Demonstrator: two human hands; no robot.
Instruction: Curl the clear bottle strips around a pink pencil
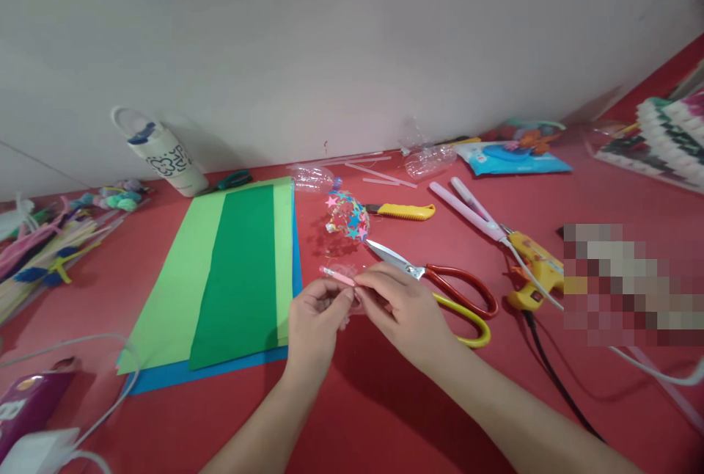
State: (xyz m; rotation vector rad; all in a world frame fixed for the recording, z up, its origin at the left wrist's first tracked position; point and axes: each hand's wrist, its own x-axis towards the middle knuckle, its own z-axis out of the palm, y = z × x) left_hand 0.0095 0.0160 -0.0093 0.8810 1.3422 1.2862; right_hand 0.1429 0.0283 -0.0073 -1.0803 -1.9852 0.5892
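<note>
Between my hands is a thin pink pencil (pixel 342 278), its pink eraser end and pale band pointing up and left. My left hand (pixel 316 320) is closed round it with thumb and fingers pinched. My right hand (pixel 407 312) is closed too, its fingertips pressed together at the pencil's lower end. Clear plastic, partly hidden, shows behind and below my fingers. Just beyond my hands sits a clear rounded piece covered in coloured stars (pixel 352 217). Scissors (pixel 412 268) with one red and one yellow handle lie open by my right hand.
Green sheets (pixel 242 268) over blue lie left. A yellow cutter (pixel 407 211), clear plastic bottle pieces (pixel 313 178) and glue sticks (pixel 379 174) lie beyond. Right are a pink flat iron (pixel 467 213), a yellow glue gun (pixel 531 268) with cord and a blue wipes pack (pixel 517 160). A white bottle (pixel 170 162) stands back left.
</note>
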